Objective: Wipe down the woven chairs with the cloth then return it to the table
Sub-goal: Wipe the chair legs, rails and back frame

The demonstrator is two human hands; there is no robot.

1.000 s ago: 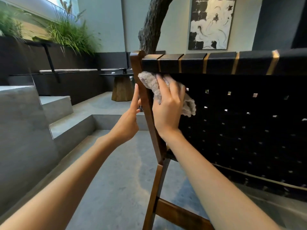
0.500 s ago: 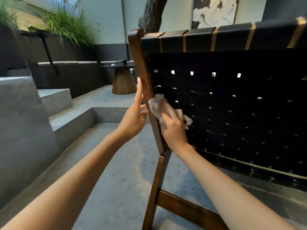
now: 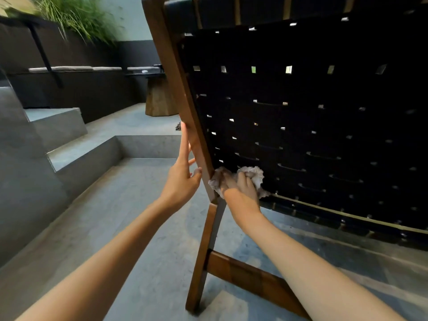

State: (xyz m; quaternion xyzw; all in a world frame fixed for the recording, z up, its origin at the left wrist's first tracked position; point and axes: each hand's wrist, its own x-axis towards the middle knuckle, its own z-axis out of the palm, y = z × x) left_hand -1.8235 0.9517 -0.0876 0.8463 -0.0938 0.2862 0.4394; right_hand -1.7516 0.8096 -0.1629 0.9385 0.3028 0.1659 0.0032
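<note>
- The left hand [image 3: 183, 179] is raised with its fingers straight and slightly spread. The forefinger points up along the outer edge of the chair's wooden side post [image 3: 172, 72], and the thumb tip seems to touch the post lower down, though the contact is hard to make out.
- The right hand [image 3: 240, 193] reaches in from the near right with its fingers curled over a bunched cloth [image 3: 254, 173], pinning it against the chair.
- Both forearms are bare and stretch up from the near edge of the view, one on each side of the post.
- The cloth is pale grey-white and crumpled. It sits at the lower left corner of the chair back, touching both the post and the webbing, with folds poking out above and below the fingers.
- The chair [image 3: 301, 117] is seen from behind and leans away. Its back is black woven webbing [image 3: 324, 140] with small gaps where light shows through.
- Below the back, a brown wooden leg [image 3: 202, 262] stands on the grey floor [image 3: 129, 228], and a crossbar [image 3: 245, 274] runs off to the right.
- Grey steps [image 3: 76, 154] rise on the left.
- Far off, partly hidden by the post, stands a bench [image 3: 159, 98] with a chunky wooden base.
- Green plants [image 3: 76, 17] hang over a dark wall at the far left.
</note>
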